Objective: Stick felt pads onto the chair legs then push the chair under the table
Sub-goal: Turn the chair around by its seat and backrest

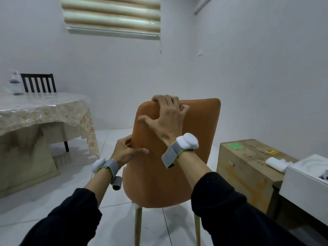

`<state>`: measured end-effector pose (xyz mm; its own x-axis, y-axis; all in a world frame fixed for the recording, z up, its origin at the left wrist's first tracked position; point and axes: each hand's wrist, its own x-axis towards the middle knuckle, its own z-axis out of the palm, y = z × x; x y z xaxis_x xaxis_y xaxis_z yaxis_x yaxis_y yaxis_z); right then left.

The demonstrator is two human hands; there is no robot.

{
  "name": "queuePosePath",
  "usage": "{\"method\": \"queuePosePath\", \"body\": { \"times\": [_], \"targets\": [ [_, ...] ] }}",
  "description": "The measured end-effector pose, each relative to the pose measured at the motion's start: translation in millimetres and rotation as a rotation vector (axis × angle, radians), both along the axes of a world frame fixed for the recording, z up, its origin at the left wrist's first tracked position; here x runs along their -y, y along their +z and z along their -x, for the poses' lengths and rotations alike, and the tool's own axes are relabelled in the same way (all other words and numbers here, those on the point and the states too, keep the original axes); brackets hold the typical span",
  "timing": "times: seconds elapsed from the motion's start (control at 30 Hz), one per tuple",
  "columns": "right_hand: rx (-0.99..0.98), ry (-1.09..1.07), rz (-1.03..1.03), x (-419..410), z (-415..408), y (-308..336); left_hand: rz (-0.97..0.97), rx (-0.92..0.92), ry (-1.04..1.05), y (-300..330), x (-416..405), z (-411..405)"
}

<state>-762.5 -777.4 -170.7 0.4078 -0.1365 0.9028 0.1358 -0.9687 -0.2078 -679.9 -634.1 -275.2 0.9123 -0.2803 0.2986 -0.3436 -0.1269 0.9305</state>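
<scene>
So both hands are already on the orange chair (177, 157): the right hand (166, 118) is clamped over the top edge of the backrest, fingers curled over the far side, and the left hand (127, 151) is pinching the backrest's left edge lower down, thumb across the back face. The chair stands upright right in front of them, long axis vertical, two pale legs (138, 226) showing below the wrists; I can't see the feet, so no idea whether pads are on. The table (44, 110) with the lacy cloth sits well off to the left of the left hand and a bit further away, so I'd guess the chair has to swing left and forward. Open tile floor (106, 139) that way looks free. Watch the cardboard box (248, 166) close on the right-hand side and the dark chair (38, 83) behind the table.
</scene>
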Motion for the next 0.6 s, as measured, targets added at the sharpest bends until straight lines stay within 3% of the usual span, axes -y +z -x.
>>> {"method": "queuePosePath", "body": {
  "times": [0.1, 0.3, 0.6],
  "targets": [
    [-0.024, -0.024, 0.009, 16, -3, 0, 0.031, 0.058, 0.065, -11, 12, 9],
    [-0.027, -0.123, -0.094, 23, -5, 1, -0.045, 0.0, 0.275, -7, 49, 16],
    [0.08, -0.175, -0.065, 5, -11, -7, 0.0, -0.02, 0.112, -4, 30, 4]
  ]
}}
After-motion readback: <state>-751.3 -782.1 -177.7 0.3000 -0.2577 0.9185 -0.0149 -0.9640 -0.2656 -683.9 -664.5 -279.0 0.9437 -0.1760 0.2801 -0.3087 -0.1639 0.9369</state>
